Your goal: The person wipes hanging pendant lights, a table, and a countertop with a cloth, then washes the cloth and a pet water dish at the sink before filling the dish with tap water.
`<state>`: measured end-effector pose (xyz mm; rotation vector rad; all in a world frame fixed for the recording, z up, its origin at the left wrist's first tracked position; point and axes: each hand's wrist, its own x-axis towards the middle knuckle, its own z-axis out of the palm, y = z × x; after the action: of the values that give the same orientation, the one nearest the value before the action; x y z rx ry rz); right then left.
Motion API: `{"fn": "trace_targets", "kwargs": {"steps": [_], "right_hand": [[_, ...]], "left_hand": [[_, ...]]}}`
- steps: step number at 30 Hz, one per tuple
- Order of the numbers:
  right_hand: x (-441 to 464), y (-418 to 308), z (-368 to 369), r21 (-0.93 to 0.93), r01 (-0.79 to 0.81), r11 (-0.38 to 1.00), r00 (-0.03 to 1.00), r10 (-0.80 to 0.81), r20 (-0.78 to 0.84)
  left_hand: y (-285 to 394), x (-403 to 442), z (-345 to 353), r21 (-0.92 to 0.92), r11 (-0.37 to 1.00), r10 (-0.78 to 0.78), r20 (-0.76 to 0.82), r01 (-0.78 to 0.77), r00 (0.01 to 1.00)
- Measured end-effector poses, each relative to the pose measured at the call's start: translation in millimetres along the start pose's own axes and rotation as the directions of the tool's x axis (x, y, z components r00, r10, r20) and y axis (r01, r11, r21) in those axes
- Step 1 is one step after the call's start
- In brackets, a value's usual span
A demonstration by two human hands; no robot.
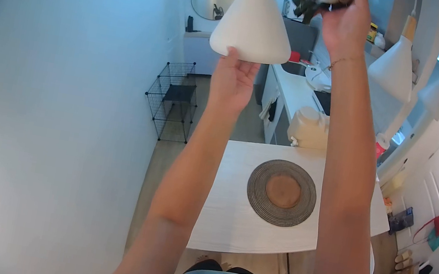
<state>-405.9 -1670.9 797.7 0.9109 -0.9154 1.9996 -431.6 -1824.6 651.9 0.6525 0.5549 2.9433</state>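
A white cone-shaped pendant lamp [254, 23] with a wooden top hangs in front of me. My left hand [234, 81] grips its lower rim from beneath, thumb on the outside and the fingers partly hidden under the shade. Raised higher on the right, my right hand [346, 33] is closed around a crumpled dark patterned cloth [324, 0], which is apart from the lamp. Part of that hand and cloth is cut off by the top edge of the view.
Below my arms stands a white table [232, 198] with a round woven placemat [256, 193] and a beige container [306, 126]. Two more pendant lamps [395, 68] hang on the right. A wire rack [170, 99] stands by the left wall; a kitchen counter [290, 88] lies beyond.
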Motion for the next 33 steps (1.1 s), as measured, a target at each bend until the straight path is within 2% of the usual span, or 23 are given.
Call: {"fn": "trace_targets", "kwargs": {"steps": [1,2,4,5,6,7,8,9,10,11,12,14,15,16,18,19,21,24,28,30,31,32,33], "right_hand": [[5,0,9,0.007,0.047,0.999,0.995,-0.047,0.09],[8,3,19,0.013,0.047,0.999,0.994,-0.048,0.094],[11,9,38,-0.17,-0.108,0.98,0.994,0.109,-0.003],[22,18,31,-0.238,-0.228,0.944,0.966,0.251,0.07],[17,28,51,-0.308,-0.043,0.951,0.991,0.079,0.106],[30,38,48,-0.479,0.171,0.861,0.947,-0.009,0.322],[49,56,40,-0.578,0.398,0.713,0.846,-0.042,0.532],[62,80,31,-0.814,0.53,0.238,0.846,-0.088,0.525],[46,78,53,-0.821,0.483,-0.306,0.833,-0.13,0.538],[33,62,62,-0.905,0.351,-0.239,0.936,0.067,0.346],[30,60,62,-0.906,0.349,-0.241,0.937,0.067,0.343],[23,56,64,-0.959,0.279,0.047,0.96,0.008,0.28],[27,77,47,-0.904,0.401,-0.151,0.89,-0.168,0.423],[15,70,49,-0.906,0.394,-0.156,0.893,-0.167,0.418],[-20,54,50,-0.98,0.187,-0.07,0.982,0.002,0.188],[-31,58,41,-0.979,0.189,-0.076,0.982,0.001,0.189],[-53,78,13,-0.974,0.217,-0.071,0.963,-0.145,0.225],[-68,80,8,-0.975,0.211,-0.066,0.955,-0.197,0.22],[-28,71,32,-0.974,0.186,-0.13,0.971,-0.13,0.202],[-12,57,43,-0.997,0.051,0.061,0.998,0.019,0.052],[-17,57,44,-0.996,0.028,0.09,1.0,0.002,0.028],[-26,61,39,-0.996,0.02,0.087,1.0,0.003,0.021],[-36,71,24,-0.974,0.217,0.07,0.97,-0.127,0.207]], "left_hand": [[-2,-3,4,0.003,1.0,0.009,0.002,-0.009,1.0],[-3,-5,7,0.011,1.0,0.007,0.004,-0.007,1.0],[-5,-12,11,0.019,1.0,0.009,0.005,-0.009,1.0],[-8,-16,13,0.059,0.998,0.031,-0.01,-0.031,0.999],[-10,-19,14,0.099,0.994,0.054,-0.022,-0.051,0.998],[-11,-21,16,0.099,0.994,0.055,-0.019,-0.053,0.998],[-13,-22,16,0.103,0.993,0.052,-0.023,-0.05,0.998],[-15,-24,15,0.107,0.993,0.049,-0.026,-0.046,0.998],[-16,-25,15,0.108,0.993,0.046,-0.025,-0.044,0.999],[-17,-26,15,0.1,0.994,0.052,-0.006,-0.051,0.999],[-17,-27,16,0.092,0.994,0.057,0.013,-0.058,0.998],[-20,-29,17,0.083,0.995,0.047,0.029,-0.05,0.998],[-22,-29,17,0.074,0.996,0.038,0.041,-0.041,0.998],[-22,-28,16,0.074,0.997,0.029,0.04,-0.032,0.999],[-21,-24,15,0.058,0.996,0.056,0.069,-0.061,0.996],[-19,-22,14,0.052,0.997,0.054,0.071,-0.058,0.996],[-14,-19,12,0.091,0.992,0.078,0.063,-0.083,0.995],[-17,-18,9,0.11,0.991,0.077,0.01,-0.078,0.997],[-24,-20,9,0.098,0.991,0.085,0.041,-0.089,0.996],[-26,-22,11,0.11,0.991,0.075,0.03,-0.078,0.997],[-26,-22,11,0.109,0.991,0.071,0.027,-0.073,0.997],[-26,-22,12,0.1,0.991,0.08,0.056,-0.085,0.995],[-26,-22,10,0.092,0.991,0.088,0.085,-0.096,0.992]]}}
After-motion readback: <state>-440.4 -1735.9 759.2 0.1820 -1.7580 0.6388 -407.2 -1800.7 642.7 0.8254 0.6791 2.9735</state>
